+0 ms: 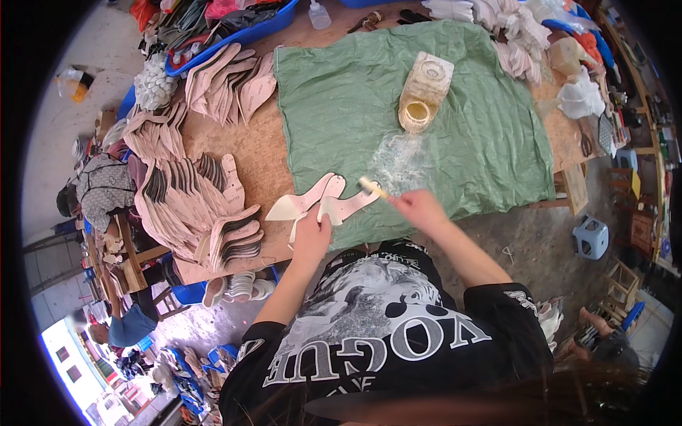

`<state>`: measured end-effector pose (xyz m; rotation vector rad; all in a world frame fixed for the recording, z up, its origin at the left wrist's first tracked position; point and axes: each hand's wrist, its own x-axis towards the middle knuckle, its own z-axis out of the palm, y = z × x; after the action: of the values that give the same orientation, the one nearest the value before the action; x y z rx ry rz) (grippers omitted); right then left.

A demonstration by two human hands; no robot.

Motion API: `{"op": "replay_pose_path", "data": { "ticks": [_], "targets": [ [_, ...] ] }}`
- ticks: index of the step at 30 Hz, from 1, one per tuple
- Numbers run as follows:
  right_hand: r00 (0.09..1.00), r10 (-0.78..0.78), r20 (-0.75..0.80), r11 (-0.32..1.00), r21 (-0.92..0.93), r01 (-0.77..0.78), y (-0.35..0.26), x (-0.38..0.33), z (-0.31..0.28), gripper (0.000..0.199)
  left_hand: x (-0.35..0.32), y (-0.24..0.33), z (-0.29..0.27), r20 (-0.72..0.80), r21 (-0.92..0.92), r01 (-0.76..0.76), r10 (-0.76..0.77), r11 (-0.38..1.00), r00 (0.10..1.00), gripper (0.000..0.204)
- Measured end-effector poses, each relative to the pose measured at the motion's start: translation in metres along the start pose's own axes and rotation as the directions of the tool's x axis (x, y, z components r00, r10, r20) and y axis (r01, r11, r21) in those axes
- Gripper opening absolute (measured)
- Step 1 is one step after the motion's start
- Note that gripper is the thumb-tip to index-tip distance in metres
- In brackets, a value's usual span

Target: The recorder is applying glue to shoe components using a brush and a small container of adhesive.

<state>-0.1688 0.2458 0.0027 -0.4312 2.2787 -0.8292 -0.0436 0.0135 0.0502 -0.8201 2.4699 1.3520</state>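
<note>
My left hand is closed on a pair of pale shoe insoles, pinching their wide cream ends over the near edge of the green sheet. My right hand grips a small brush. Its bristles are at the narrow end of the right-hand insole; whether they touch it I cannot tell. Beyond the hands, a plastic container with a round open mouth lies on the sheet, yellowish stuff inside it. A whitish smear spreads between this container and the brush.
Several stacks of pinkish insoles cover the wooden table to my left. A blue tub of dark and red scraps stands behind them. White bundles lie at the far right. A blue stool stands on the floor; other people are nearby.
</note>
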Motion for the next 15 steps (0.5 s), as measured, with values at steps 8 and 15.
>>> {"op": "replay_pose_path", "data": {
  "ticks": [8, 15],
  "targets": [
    [0.998, -0.053, 0.017, 0.979, 0.196, 0.049, -0.002, -0.039, 0.107, 0.051, 0.01, -0.029, 0.008, -0.013, -0.191, 0.085, -0.089, 0.978, 0.996, 0.034],
    [0.965, 0.004, -0.263, 0.963, -0.258, -0.074, 0.015, -0.041, 0.096, 0.048, 0.005, -0.031, 0.001, 0.031, -0.194, 0.081, -0.076, 0.978, 0.997, 0.036]
  ]
}}
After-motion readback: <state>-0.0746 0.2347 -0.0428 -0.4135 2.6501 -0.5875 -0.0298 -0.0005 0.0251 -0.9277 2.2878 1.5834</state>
